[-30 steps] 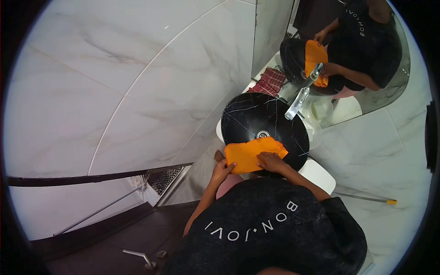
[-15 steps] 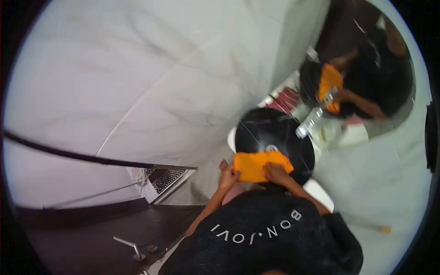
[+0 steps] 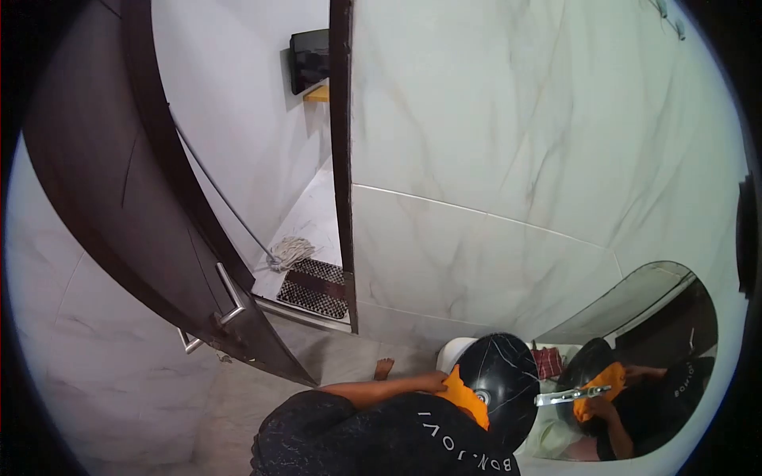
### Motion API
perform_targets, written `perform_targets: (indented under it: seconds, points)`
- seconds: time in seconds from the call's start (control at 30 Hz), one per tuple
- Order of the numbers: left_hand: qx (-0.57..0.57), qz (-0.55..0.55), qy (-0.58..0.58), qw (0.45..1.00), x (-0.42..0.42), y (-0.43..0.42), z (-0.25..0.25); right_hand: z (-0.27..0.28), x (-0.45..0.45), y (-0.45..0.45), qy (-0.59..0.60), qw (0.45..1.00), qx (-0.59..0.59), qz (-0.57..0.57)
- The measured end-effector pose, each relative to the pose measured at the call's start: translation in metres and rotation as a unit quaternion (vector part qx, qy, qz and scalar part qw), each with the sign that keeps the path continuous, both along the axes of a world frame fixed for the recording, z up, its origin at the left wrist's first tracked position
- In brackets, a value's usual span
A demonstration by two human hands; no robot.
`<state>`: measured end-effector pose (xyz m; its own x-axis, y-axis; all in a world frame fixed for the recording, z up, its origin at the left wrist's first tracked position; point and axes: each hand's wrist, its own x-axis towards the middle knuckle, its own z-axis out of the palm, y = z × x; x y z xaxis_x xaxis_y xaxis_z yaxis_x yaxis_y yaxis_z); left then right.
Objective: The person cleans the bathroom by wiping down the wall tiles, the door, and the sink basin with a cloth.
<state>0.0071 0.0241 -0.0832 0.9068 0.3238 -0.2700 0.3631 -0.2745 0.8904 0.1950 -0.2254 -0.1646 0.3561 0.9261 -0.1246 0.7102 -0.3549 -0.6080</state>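
My left hand point(image 3: 434, 382) is closed on one edge of an orange cloth point(image 3: 464, 398). The cloth hangs at the near rim of a round black basin point(image 3: 502, 373) with white veins and a metal drain. My right hand is hidden behind my black shirt point(image 3: 381, 432) in the direct view. In the mirror point(image 3: 635, 333), its reflection point(image 3: 601, 408) grips the other part of the cloth. A chrome faucet point(image 3: 559, 397) stands at the basin's far side.
A dark door point(image 3: 214, 317) with a metal handle stands ajar at left. Beyond it are a mop point(image 3: 290, 252) and a checkered mat point(image 3: 313, 289). A folded red cloth point(image 3: 546, 362) lies beside the basin. A bare foot point(image 3: 384, 368) shows on the floor.
The view has swung and tilted up toward the doorway, so the basin now sits lower right. The cloth, earlier spread flat between both hands, now hangs bunched.
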Motion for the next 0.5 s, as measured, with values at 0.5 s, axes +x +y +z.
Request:
perform_targets:
  seconds: [0.5]
  points:
    - [-0.208,-0.078,-0.069,0.973,-0.060,-0.025,-0.037,0.020,-0.043,0.039,0.038,0.980,-0.196,0.022]
